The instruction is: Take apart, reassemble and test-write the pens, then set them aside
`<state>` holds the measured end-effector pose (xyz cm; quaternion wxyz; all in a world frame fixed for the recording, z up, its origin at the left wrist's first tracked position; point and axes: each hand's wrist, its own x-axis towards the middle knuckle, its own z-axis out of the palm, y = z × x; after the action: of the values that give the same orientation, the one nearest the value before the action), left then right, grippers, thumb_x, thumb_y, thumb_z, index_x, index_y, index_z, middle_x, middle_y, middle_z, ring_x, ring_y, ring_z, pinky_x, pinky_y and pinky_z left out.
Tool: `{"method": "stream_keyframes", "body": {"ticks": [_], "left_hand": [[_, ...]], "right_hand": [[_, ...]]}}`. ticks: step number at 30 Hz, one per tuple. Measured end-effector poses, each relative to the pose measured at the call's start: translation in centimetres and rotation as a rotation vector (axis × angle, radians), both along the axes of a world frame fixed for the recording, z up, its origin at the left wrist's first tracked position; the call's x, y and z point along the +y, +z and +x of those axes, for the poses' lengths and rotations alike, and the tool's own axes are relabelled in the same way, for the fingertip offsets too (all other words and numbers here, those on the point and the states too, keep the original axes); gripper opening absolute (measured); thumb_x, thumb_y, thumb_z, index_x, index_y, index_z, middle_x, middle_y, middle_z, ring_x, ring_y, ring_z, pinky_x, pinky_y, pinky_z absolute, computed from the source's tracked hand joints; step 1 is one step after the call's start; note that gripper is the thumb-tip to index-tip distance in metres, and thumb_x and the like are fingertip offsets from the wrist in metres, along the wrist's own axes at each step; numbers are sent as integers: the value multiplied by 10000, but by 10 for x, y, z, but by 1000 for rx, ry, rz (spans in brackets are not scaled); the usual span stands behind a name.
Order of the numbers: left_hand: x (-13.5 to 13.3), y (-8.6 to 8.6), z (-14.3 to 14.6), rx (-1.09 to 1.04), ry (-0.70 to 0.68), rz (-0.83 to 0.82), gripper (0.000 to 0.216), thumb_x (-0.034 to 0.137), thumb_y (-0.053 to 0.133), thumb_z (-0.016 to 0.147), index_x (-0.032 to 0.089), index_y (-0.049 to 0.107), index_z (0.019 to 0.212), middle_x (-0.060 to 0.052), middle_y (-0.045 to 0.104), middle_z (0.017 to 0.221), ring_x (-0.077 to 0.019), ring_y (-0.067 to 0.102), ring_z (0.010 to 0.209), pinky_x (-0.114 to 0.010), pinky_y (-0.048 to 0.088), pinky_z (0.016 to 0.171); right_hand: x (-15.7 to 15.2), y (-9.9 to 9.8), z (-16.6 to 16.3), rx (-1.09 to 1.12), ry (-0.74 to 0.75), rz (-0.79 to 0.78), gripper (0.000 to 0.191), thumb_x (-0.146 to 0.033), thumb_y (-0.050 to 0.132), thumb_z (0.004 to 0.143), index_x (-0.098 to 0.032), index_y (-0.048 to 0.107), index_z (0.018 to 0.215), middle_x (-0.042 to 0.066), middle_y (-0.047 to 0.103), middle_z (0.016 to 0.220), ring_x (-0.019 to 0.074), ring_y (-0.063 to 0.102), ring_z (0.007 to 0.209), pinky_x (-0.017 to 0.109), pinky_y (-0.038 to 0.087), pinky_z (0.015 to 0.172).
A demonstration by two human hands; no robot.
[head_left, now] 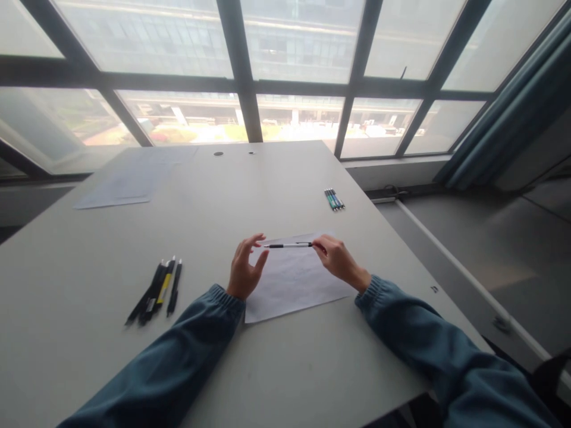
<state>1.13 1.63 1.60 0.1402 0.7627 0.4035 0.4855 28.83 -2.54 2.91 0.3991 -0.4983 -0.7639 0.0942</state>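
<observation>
My right hand [335,257] pinches one end of a pen [292,245] with a white barrel and a dark grip. The pen lies level in the air above a sheet of white paper [294,285], its tip pointing left. Close to that tip is my left hand [247,266], thumb and fingers apart, with a small gap between them and the pen. Several pens [154,291], mostly black and one with a yellow part, rest in a loose group to the left. A row of several green and blue pens [334,200] lies at the right.
More sheets of paper [127,181] lie at the far left of the white table [214,226]. Two round inserts sit near the table's far edge. A small dark scrap [434,289] is near the right edge. Large windows stand behind, with a curtain [504,113] at right.
</observation>
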Motion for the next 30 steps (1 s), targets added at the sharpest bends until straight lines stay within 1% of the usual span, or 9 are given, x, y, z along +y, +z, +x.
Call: {"method": "stream_keyframes", "body": {"ticks": [2,5,8,11,12,16,20,24,30], "left_hand": [[2,-3,-1,79,11,-5,479,286,586,949,232,461,1408,-92,656,1249,-214,635,1015,-400,511,931],[5,-7,-2,175,6,-33,470,264,550,953,225,456,1412,-77,677,1169,-230,627,1044,-431,478,995],[7,-9,-3,253,-22,-59,335,258,527,953,218,569,1283,-62,706,1088,-241,631,1064,-440,453,1023],[9,-10,-5,302,-53,-97,244,256,529,938,217,639,1152,-56,722,1070,-245,638,1076,-427,456,1011],[9,-11,-5,309,-60,-111,233,255,531,933,218,649,1130,-55,726,1065,-245,639,1078,-420,460,1003],[9,-12,-6,330,-75,-153,203,259,522,929,225,676,1056,-54,735,1042,-247,650,1052,-408,472,971],[8,-10,-6,349,-80,-175,199,270,512,934,226,683,1026,-55,740,1026,-252,661,1025,-412,473,944],[8,-9,-6,358,-88,-177,203,284,509,945,222,687,1023,-60,745,1021,-250,670,1010,-412,473,934],[6,-7,-5,358,-81,-152,194,291,522,946,231,700,997,-50,755,999,-248,684,976,-407,486,902]], "right_hand": [[13,3,15,-8,-47,42,210,-225,499,998,-179,684,910,73,676,864,179,613,788,289,479,781],[39,3,47,43,-222,106,190,-239,534,964,-171,695,892,66,683,828,180,608,738,294,482,761],[70,-5,84,154,-474,128,190,-271,570,917,-147,713,909,88,720,839,197,628,722,313,497,753],[95,-16,116,211,-720,29,226,-271,554,890,-129,728,918,110,751,857,214,663,754,316,511,770],[102,-19,125,213,-761,12,238,-265,545,886,-119,732,915,126,756,864,223,671,770,322,511,780],[122,-29,145,201,-870,-49,266,-244,521,873,-97,742,882,177,760,872,257,681,790,346,506,788],[137,-35,147,153,-931,-132,239,-228,542,857,-120,755,860,180,764,884,271,687,821,349,501,809],[146,-39,145,88,-958,-212,217,-229,564,862,-139,762,868,179,764,904,280,692,866,351,499,827],[144,-38,141,2,-940,-307,192,-257,606,860,-168,771,899,156,770,932,259,699,878,329,505,817]]}}
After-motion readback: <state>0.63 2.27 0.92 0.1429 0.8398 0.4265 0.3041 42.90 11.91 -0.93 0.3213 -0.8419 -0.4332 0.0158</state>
